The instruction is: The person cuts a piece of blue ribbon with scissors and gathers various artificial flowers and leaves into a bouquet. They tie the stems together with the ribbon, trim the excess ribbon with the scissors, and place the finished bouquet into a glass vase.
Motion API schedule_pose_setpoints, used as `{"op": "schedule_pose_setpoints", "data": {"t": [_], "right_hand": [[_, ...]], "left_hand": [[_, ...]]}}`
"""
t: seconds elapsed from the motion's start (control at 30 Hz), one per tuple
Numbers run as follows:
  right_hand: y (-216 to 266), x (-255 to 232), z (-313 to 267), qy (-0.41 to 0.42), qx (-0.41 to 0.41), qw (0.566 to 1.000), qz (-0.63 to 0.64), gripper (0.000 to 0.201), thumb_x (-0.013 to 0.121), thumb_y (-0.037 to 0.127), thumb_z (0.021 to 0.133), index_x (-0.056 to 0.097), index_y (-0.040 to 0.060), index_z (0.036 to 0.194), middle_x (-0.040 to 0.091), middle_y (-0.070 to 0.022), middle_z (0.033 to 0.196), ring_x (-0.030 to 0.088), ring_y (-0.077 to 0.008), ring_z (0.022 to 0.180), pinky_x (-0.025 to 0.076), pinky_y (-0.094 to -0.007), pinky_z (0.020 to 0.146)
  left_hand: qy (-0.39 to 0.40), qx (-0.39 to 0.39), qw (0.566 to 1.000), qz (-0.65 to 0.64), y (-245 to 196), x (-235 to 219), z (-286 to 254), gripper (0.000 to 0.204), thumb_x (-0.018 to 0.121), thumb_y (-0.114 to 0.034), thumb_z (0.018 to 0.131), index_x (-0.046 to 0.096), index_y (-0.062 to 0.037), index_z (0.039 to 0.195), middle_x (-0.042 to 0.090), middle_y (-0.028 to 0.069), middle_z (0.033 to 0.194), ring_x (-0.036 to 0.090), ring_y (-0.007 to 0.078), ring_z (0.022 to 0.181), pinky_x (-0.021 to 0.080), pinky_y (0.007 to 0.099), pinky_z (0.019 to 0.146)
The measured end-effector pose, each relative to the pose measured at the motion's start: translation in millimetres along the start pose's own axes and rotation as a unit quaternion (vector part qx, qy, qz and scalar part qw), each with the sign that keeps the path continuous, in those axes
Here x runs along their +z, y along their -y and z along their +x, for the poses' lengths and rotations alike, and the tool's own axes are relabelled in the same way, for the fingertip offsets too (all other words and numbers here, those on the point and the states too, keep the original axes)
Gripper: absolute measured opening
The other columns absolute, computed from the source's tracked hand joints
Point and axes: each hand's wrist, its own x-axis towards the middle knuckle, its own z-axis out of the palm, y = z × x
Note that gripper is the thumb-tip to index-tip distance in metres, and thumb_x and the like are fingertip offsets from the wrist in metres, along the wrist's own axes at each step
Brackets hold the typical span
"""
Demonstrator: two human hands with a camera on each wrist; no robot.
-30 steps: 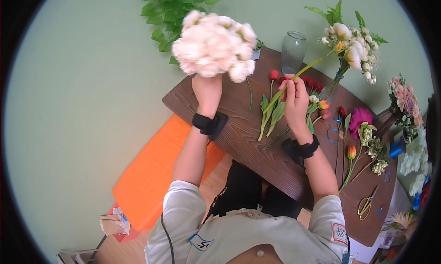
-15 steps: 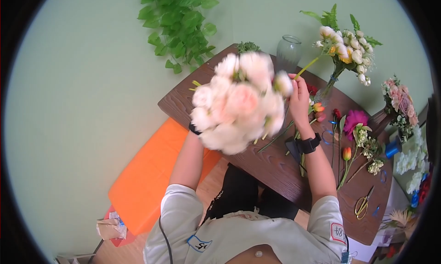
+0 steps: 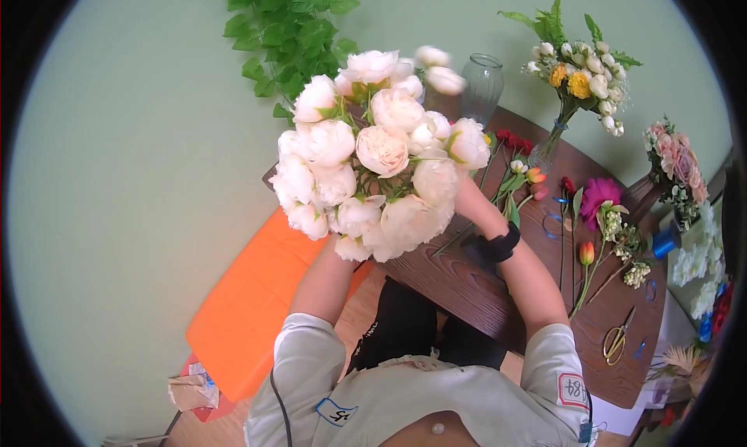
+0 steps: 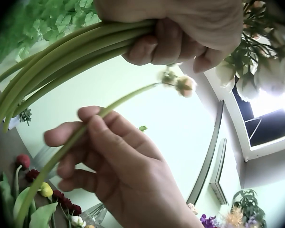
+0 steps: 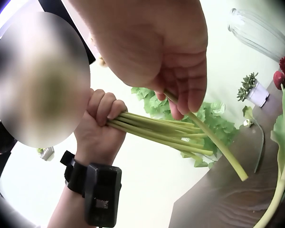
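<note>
A large bunch of pale pink-white peonies (image 3: 383,151) is held up over the table's left end, its blooms facing the head camera. My left hand (image 5: 102,121) grips its bundled green stems (image 4: 76,52), with the cut ends sticking out past the hand. My right hand (image 4: 126,161) pinches one separate flower stem (image 4: 66,145) between thumb and fingers, beside and below the bundle in the left wrist view. Small whitish blooms (image 4: 180,85) top that stem. In the head view the peonies hide the left hand and most of the right.
A clear glass vase (image 3: 482,89) stands at the table's back edge, near a vase of white and yellow flowers (image 3: 580,81). Tulips (image 3: 586,254), a magenta flower (image 3: 599,199), scissors (image 3: 617,340) and a blue ribbon roll (image 3: 665,241) lie to the right. An orange cover (image 3: 249,283) is at left.
The peony bunch has swung from upright so its blooms face the head camera. My right hand, with the single stem, has moved left from over the table to behind the bunch.
</note>
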Motion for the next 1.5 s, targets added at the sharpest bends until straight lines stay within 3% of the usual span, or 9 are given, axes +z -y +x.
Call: {"op": "schedule_pose_setpoints", "data": {"t": [0.2,0.4,0.47,0.8,0.97,1.07,1.13,1.3,1.5], "right_hand": [[-15,20,-6,0.007,-0.090,0.996,-0.014,0.011,0.043,0.002,0.076,0.049,-0.0049,0.083,0.053,-0.0223,0.076,0.053,-0.0367,0.070,0.043,-0.0392,0.063],[-14,13,-5,0.004,-0.026,0.998,0.054,0.009,0.042,0.002,0.081,0.046,-0.0044,0.085,0.053,-0.0109,0.071,0.056,-0.0153,0.059,0.045,-0.0266,0.054],[-8,6,-5,-0.018,0.113,0.983,0.146,0.010,0.041,0.005,0.084,0.047,-0.0033,0.087,0.053,-0.0074,0.073,0.054,-0.0121,0.057,0.045,-0.0247,0.052],[21,-1,-15,-0.117,-0.033,0.991,0.056,0.014,0.045,0.002,0.081,0.049,-0.0017,0.094,0.054,-0.0089,0.076,0.054,-0.0151,0.066,0.044,-0.0249,0.060],[37,-6,-17,-0.109,0.013,0.991,0.078,0.015,0.046,0.001,0.079,0.051,-0.0013,0.093,0.056,-0.0131,0.078,0.057,-0.0190,0.068,0.045,-0.0290,0.061],[29,-1,-17,-0.103,-0.138,0.985,-0.023,0.013,0.050,0.003,0.076,0.053,-0.0008,0.089,0.055,-0.0112,0.067,0.055,-0.0263,0.059,0.045,-0.0314,0.058],[39,2,-18,-0.085,-0.108,0.991,-0.007,0.014,0.051,0.004,0.076,0.053,-0.0010,0.089,0.056,-0.0121,0.070,0.055,-0.0276,0.060,0.045,-0.0319,0.057],[65,2,-13,-0.117,-0.074,0.984,0.114,0.036,0.048,0.000,0.076,0.040,-0.0023,0.110,0.058,-0.0070,0.069,0.055,-0.0091,0.055,0.043,-0.0219,0.050],[69,-2,-5,-0.054,-0.019,0.974,0.219,0.026,0.047,0.000,0.076,0.041,-0.0036,0.101,0.057,-0.0061,0.066,0.053,-0.0073,0.053,0.041,-0.0189,0.047]], "left_hand": [[-0.001,-0.078,0.991,-0.105,-1,4,5,0.023,0.055,-0.018,0.077,0.042,-0.0094,0.060,0.033,-0.0026,0.043,0.032,0.0109,0.038,0.026,0.0230,0.039],[-0.003,-0.156,0.965,-0.211,-4,8,-6,0.025,0.052,-0.018,0.080,0.040,-0.0104,0.060,0.031,-0.0048,0.043,0.029,0.0081,0.038,0.024,0.0207,0.039],[-0.006,-0.181,0.952,-0.245,-5,9,-8,0.025,0.052,-0.018,0.081,0.040,-0.0107,0.060,0.030,-0.0055,0.044,0.029,0.0071,0.038,0.023,0.0199,0.039],[-0.070,-0.287,0.934,-0.201,-41,21,4,0.031,0.050,-0.017,0.083,0.034,-0.0128,0.057,0.025,-0.0064,0.044,0.019,0.0047,0.035,0.015,0.0211,0.036],[-0.060,-0.278,0.938,-0.196,-34,20,0,0.026,0.049,-0.017,0.083,0.037,-0.0114,0.061,0.028,-0.0055,0.046,0.022,0.0047,0.037,0.017,0.0211,0.037],[-0.058,-0.230,0.950,-0.202,-23,20,-4,0.017,0.047,-0.018,0.084,0.043,-0.0086,0.070,0.033,-0.0040,0.052,0.026,0.0041,0.040,0.019,0.0197,0.037],[-0.066,-0.218,0.956,-0.185,-21,22,-9,0.016,0.040,-0.020,0.086,0.047,-0.0052,0.085,0.040,-0.0012,0.062,0.032,0.0034,0.045,0.023,0.0175,0.039],[0.004,-0.239,0.967,-0.094,-15,21,-8,0.019,0.039,-0.021,0.086,0.048,-0.0042,0.081,0.045,-0.0017,0.063,0.037,0.0037,0.048,0.026,0.0177,0.040],[0.043,-0.137,0.989,-0.017,-29,26,-10,0.016,0.046,-0.011,0.078,0.053,0.0027,0.075,0.054,0.0050,0.060,0.048,0.0084,0.052,0.038,0.0248,0.046]]}}
